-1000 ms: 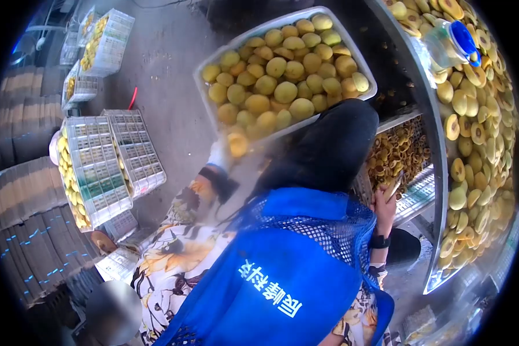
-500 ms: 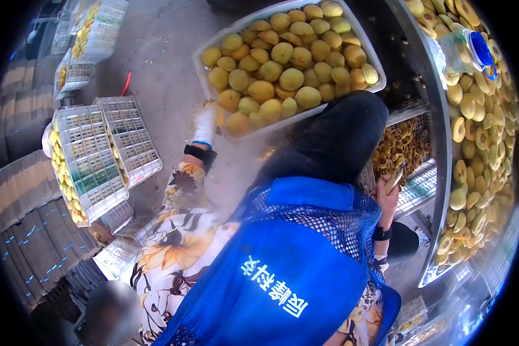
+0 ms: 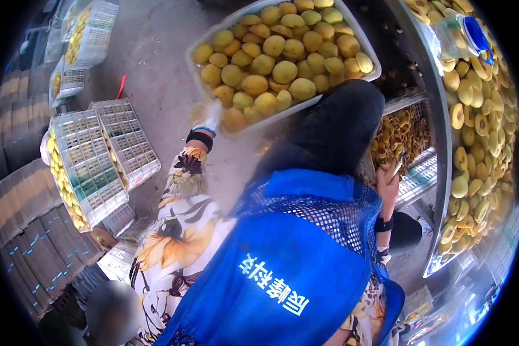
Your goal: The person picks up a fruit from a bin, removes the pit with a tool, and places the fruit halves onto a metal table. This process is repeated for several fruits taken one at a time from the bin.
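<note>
My left hand (image 3: 208, 115), in a white knitted glove, is beside the near left corner of a white crate (image 3: 379, 70) heaped with whole yellow stone fruit (image 3: 284, 72) that look like apricots. Its fingers are smeared by a hazy patch in the view. On the other side of my knee, my right hand (image 3: 387, 187) is bare and closed around a slim pale-handled tool (image 3: 396, 168) with a dark tip pointing up. Just past that hand, a low crate holds brown-yellow curled fruit scraps (image 3: 399, 135).
A metal-edged table (image 3: 439, 115) on the right carries halved fruit (image 3: 473, 167) and a clear jar (image 3: 460, 37) with a blue lid. Tilted white crates (image 3: 86, 161) of fruit stand at left, near stacked cardboard (image 3: 40, 242). A person's blurred head (image 3: 113, 314) is at lower left.
The view has shifted slightly, with the fruit crate now a little higher and further left. My left hand's glove is angled more towards the crate corner. My right hand keeps its hold on the tool.
</note>
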`<state>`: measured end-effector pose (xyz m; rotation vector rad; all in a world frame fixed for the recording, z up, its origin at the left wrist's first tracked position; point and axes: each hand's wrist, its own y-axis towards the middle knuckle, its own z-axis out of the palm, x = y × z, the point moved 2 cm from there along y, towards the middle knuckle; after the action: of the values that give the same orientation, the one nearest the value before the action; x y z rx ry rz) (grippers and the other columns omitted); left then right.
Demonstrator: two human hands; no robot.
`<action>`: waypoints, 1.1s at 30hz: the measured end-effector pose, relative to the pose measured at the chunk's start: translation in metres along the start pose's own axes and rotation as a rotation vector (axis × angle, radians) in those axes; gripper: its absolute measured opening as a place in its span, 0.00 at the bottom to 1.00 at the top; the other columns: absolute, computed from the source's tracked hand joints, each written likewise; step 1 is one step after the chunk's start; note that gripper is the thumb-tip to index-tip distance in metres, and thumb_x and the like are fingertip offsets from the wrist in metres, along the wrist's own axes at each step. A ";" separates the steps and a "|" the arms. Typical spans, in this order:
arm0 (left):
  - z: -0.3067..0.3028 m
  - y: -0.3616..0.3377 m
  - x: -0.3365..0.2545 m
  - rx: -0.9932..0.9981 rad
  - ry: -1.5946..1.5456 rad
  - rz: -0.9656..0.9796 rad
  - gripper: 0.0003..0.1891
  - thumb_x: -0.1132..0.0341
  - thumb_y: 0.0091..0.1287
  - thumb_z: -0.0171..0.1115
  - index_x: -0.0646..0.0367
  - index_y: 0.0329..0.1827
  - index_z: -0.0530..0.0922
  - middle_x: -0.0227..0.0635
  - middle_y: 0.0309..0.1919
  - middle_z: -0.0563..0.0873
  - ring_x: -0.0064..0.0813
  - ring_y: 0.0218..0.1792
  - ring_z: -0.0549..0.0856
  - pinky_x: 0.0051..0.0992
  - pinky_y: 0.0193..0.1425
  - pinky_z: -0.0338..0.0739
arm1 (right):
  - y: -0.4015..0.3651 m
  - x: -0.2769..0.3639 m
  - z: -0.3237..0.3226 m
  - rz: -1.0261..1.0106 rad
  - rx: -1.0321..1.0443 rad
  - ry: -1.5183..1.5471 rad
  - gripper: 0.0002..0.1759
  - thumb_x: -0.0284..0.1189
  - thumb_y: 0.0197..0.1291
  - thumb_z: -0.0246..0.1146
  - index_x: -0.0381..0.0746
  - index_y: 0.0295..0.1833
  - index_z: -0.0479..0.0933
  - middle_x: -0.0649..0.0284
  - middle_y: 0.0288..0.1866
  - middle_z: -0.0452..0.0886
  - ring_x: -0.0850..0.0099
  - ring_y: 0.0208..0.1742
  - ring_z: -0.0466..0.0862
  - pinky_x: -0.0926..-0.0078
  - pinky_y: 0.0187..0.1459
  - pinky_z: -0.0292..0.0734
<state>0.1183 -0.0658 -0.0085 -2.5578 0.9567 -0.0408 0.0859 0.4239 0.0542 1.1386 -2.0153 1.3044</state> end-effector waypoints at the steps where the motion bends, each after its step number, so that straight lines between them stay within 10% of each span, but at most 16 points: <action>1: 0.001 0.001 -0.003 0.001 0.035 0.012 0.24 0.52 0.58 0.47 0.65 0.42 0.78 0.56 0.40 0.80 0.52 0.45 0.79 0.45 0.50 0.71 | -0.003 0.006 0.001 0.031 0.002 0.018 0.13 0.27 0.55 0.59 0.35 0.47 0.70 0.65 0.23 0.74 0.79 0.16 0.73 0.84 0.16 0.69; 14: -0.010 -0.013 -0.029 -0.087 -0.092 0.128 0.22 0.52 0.60 0.47 0.63 0.40 0.78 0.53 0.39 0.81 0.51 0.43 0.79 0.41 0.47 0.72 | -0.008 0.005 0.000 -0.016 0.005 0.074 0.14 0.25 0.56 0.58 0.35 0.48 0.69 0.66 0.22 0.73 0.82 0.17 0.72 0.86 0.18 0.68; 17: -0.001 -0.011 -0.049 -0.077 -0.358 0.150 0.24 0.48 0.61 0.50 0.62 0.41 0.78 0.52 0.38 0.81 0.48 0.43 0.79 0.36 0.49 0.71 | -0.001 -0.020 -0.001 -0.244 -0.051 -0.182 0.15 0.30 0.54 0.61 0.34 0.45 0.71 0.61 0.24 0.75 0.69 0.20 0.75 0.73 0.23 0.71; 21: -0.003 -0.045 -0.091 0.488 -1.317 -0.191 0.12 0.61 0.65 0.56 0.56 0.47 0.75 0.31 0.31 0.80 0.23 0.33 0.81 0.24 0.27 0.77 | -0.015 0.004 0.001 -0.192 -0.059 -0.344 0.17 0.33 0.53 0.61 0.35 0.46 0.72 0.50 0.31 0.77 0.56 0.31 0.77 0.63 0.34 0.72; 26: 0.025 -0.050 -0.102 0.463 -0.830 0.159 0.17 0.62 0.63 0.56 0.61 0.52 0.71 0.35 0.31 0.80 0.26 0.22 0.82 0.24 0.18 0.76 | -0.006 -0.021 -0.008 -0.347 -0.031 -0.465 0.19 0.28 0.47 0.60 0.38 0.48 0.71 0.49 0.35 0.77 0.51 0.35 0.78 0.60 0.38 0.73; 33: -0.007 -0.092 -0.119 0.835 -1.527 -0.180 0.15 0.57 0.66 0.49 0.60 0.46 0.71 0.38 0.26 0.80 0.29 0.20 0.80 0.22 0.14 0.70 | 0.004 -0.040 -0.019 -0.304 0.105 -0.560 0.22 0.26 0.45 0.57 0.39 0.51 0.70 0.48 0.37 0.77 0.49 0.40 0.77 0.58 0.41 0.73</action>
<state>0.0838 0.0696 0.0470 -1.2279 0.0128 1.0334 0.1035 0.4571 0.0305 1.9443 -2.0331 1.0189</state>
